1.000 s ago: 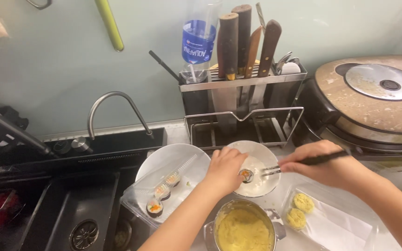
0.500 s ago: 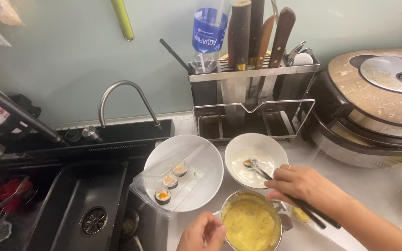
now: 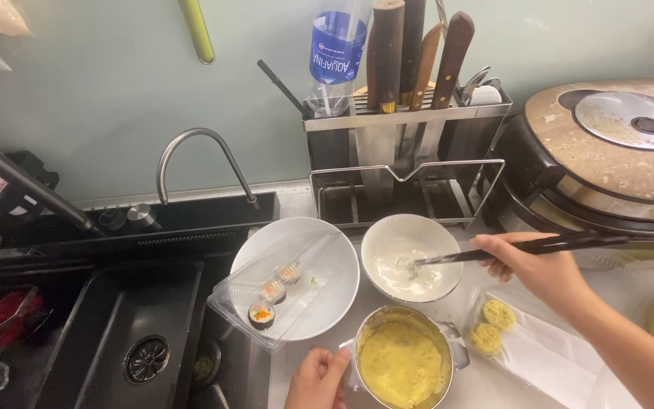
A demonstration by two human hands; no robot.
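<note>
Where the counter drops away at the far left, a black sink (image 3: pixel 134 326) sits under a curved tap (image 3: pixel 191 155). Just right of it, a white plate (image 3: pixel 304 261) bears a clear tray (image 3: pixel 266 303) with three sushi rolls (image 3: pixel 261 314) in a slanted row. Behind stands a steel rack (image 3: pixel 406 163) holding knives (image 3: pixel 418 57) and an upended water bottle (image 3: pixel 338 49). At the bottom edge the left hand (image 3: pixel 318 379) rests against the near rim of a metal pot (image 3: pixel 404 360) filled with yellow crumbs; whether its fingers close on a handle cannot be told. Above the pot is a white bowl (image 3: pixel 410 257) smeared with white batter. The right hand (image 3: pixel 543 269) is closed around dark tongs (image 3: pixel 524 248), whose tips reach into the bowl and sit in the batter. Below that hand, two crumb-coated pieces (image 3: pixel 490 326) lie on a clear sheet (image 3: pixel 546 360). At the far right sits a large cooker (image 3: pixel 615 151) with its lid down.
</note>
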